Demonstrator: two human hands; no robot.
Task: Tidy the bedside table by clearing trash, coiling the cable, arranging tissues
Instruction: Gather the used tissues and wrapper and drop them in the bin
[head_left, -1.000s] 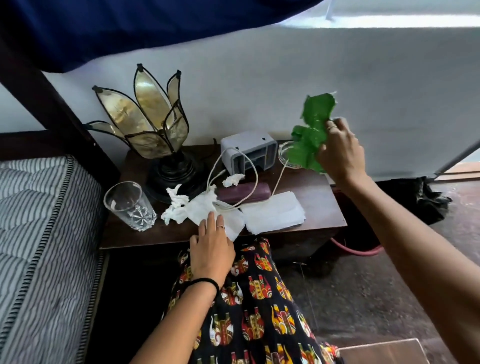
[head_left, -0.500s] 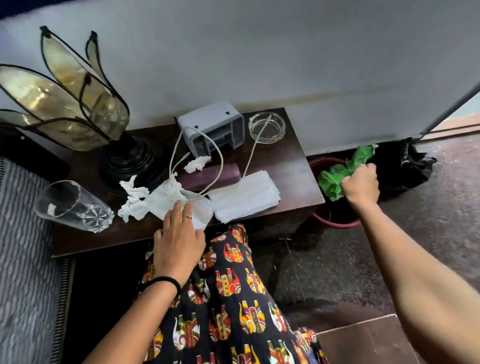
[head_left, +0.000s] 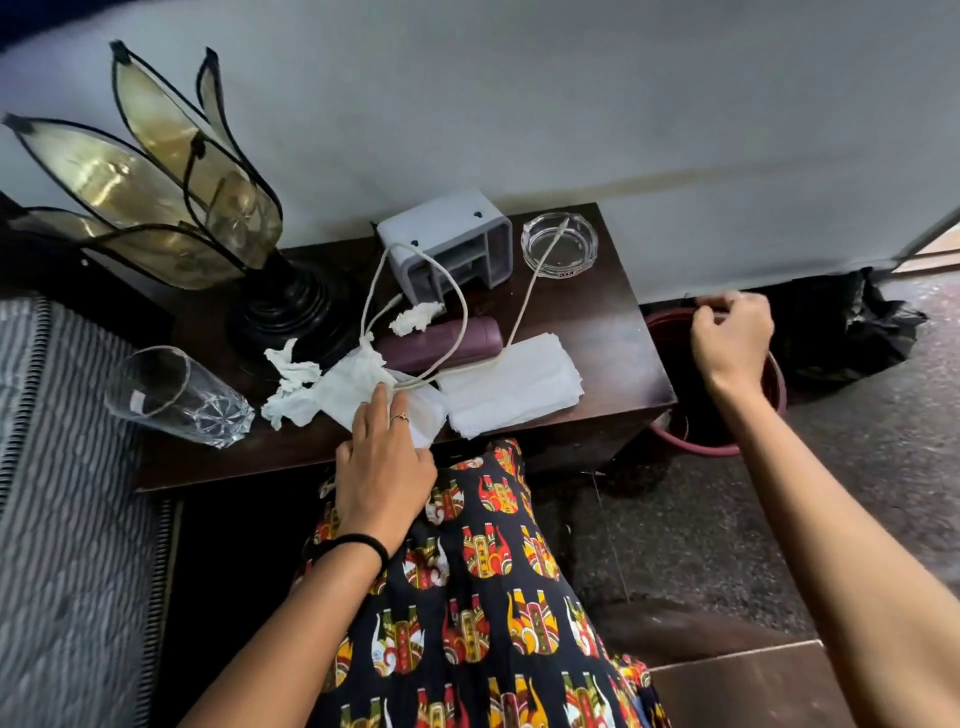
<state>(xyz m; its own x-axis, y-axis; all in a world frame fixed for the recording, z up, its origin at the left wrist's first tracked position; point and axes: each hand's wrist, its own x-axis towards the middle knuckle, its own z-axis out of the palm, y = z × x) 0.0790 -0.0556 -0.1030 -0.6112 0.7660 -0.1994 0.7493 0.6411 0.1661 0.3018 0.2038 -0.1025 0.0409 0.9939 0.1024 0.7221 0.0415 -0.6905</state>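
Note:
My left hand (head_left: 383, 467) lies flat at the front edge of the dark bedside table (head_left: 618, 332), its fingertips on a crumpled white tissue (head_left: 332, 389). A folded stack of tissues (head_left: 511, 389) lies to the right of it. A white cable (head_left: 457, 332) loops loosely over a maroon case (head_left: 441, 345) and runs into a glass ashtray (head_left: 560, 243). A small tissue scrap (head_left: 415, 318) sits near a grey box (head_left: 449, 244). My right hand (head_left: 731, 338) hovers over a red bin (head_left: 727, 441) beside the table, fingers loosely curled and empty.
A petal-shaped lamp (head_left: 171, 197) stands at the table's back left. An empty drinking glass (head_left: 176, 397) stands near the left front corner. A striped mattress (head_left: 57, 499) lies at the left. A black bag (head_left: 852, 322) sits on the floor behind the bin.
My right hand carried the green wrapper from above the table down to the red bin and let it go; the wrapper is no longer visible. My left hand stayed on the tissue.

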